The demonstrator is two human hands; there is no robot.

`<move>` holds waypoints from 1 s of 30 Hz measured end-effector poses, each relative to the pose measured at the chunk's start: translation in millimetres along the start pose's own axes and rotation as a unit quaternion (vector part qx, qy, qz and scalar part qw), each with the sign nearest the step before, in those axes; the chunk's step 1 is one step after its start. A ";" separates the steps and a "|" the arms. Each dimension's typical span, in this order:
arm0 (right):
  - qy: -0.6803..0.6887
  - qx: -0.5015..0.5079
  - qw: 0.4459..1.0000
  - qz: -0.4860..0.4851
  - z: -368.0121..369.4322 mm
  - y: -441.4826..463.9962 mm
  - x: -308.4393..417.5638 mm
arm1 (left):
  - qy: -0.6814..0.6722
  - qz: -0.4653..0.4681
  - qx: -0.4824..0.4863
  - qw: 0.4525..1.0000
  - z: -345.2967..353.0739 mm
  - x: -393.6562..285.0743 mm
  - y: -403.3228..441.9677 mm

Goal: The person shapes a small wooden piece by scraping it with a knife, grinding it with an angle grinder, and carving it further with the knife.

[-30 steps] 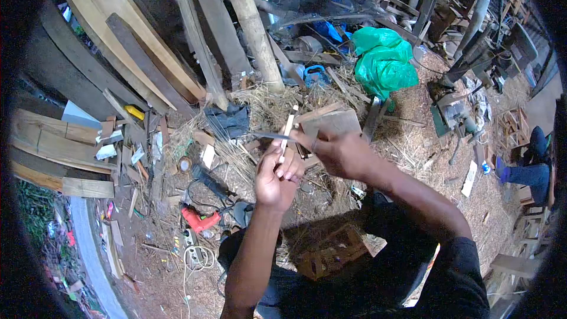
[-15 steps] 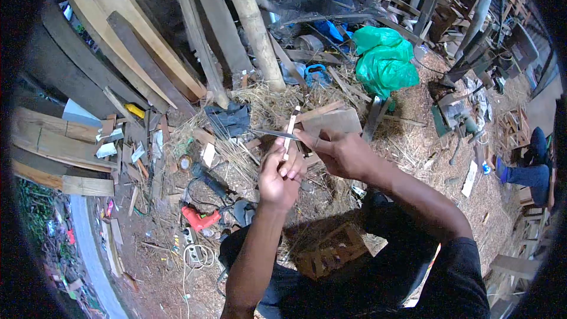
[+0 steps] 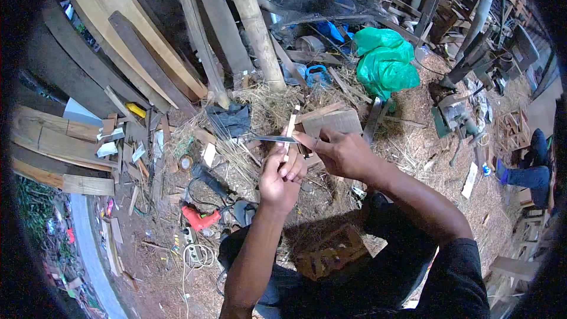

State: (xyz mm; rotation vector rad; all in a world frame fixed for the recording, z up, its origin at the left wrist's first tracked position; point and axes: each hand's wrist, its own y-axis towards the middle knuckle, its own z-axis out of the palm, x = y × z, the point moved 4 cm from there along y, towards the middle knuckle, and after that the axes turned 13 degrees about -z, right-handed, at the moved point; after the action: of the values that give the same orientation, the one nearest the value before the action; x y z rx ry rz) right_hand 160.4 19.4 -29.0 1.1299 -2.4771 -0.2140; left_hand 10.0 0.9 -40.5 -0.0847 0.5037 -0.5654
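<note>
My left hand (image 3: 279,178) is closed around the lower part of a thin, pale wooden stick (image 3: 292,123), which points up and away from me. My right hand (image 3: 345,155) grips a knife whose handle is hidden in the fingers. Its narrow grey blade (image 3: 270,139) lies across the stick just above my left fingers, with the tip to the left. Between my knees, in shadow, is a small slatted wooden piece (image 3: 333,253).
A red power drill (image 3: 201,217) and a white power strip with cord (image 3: 190,241) lie left of my legs. Beyond my hands stand a wooden pole (image 3: 253,23) and a green plastic bag (image 3: 387,62). Another person's legs (image 3: 528,176) show at right. Shavings cover the ground.
The knife blade has turned nearer to level, its tip dropping slightly. My hands stay in nearly the same place, still holding the stick and the knife.
</note>
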 end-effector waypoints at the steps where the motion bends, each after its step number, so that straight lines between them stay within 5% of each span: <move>1: -0.010 -0.004 1.000 0.013 -4.6 1.3 -8.7 | 0.005 -0.002 -0.004 1.000 1.9 3.5 -0.2; 3: -0.028 -0.012 0.999 0.042 -14.1 3.1 -24.1 | 0.016 -0.010 -0.012 1.000 5.4 11.2 -2.5; 7: 0.010 -0.103 0.993 -0.061 -4.9 -1.3 -15.2 | 0.036 0.007 0.005 0.999 1.0 5.3 -0.3; 8: 0.019 -0.029 0.999 -0.033 -3.2 -4.7 -4.6 | 0.040 0.015 0.013 0.999 2.1 2.7 0.4; 11: 0.025 -0.078 0.997 0.009 -8.7 2.4 -13.7 | 0.045 -0.004 -0.021 0.999 -4.6 5.1 -0.5; 12: 0.009 -0.024 0.999 0.040 -18.5 5.2 -18.0 | 0.069 -0.005 -0.024 0.997 -5.3 9.1 0.5; 15: 0.034 -0.090 0.995 -0.003 -17.4 1.1 -12.5 | 0.073 0.011 -0.001 0.997 -3.4 6.0 -1.0; 19: 0.022 0.024 0.999 0.043 4.9 -4.1 -13.4 | 0.083 -0.004 -0.028 0.996 -3.8 0.9 -0.7; 28: 0.084 -0.169 0.980 -0.055 -6.2 -2.7 -20.3 | 0.071 0.003 -0.049 0.996 -4.4 6.6 7.1; 30: 0.069 -0.119 0.991 0.004 -6.3 -2.8 -25.3 | 0.092 0.008 -0.027 0.995 -1.8 4.0 9.8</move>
State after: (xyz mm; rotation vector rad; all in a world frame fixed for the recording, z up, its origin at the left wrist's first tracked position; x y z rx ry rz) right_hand 179.9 36.7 -31.7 0.9990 -2.2640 -0.4020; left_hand 16.8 7.1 -45.9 -0.0804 0.6994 -0.5458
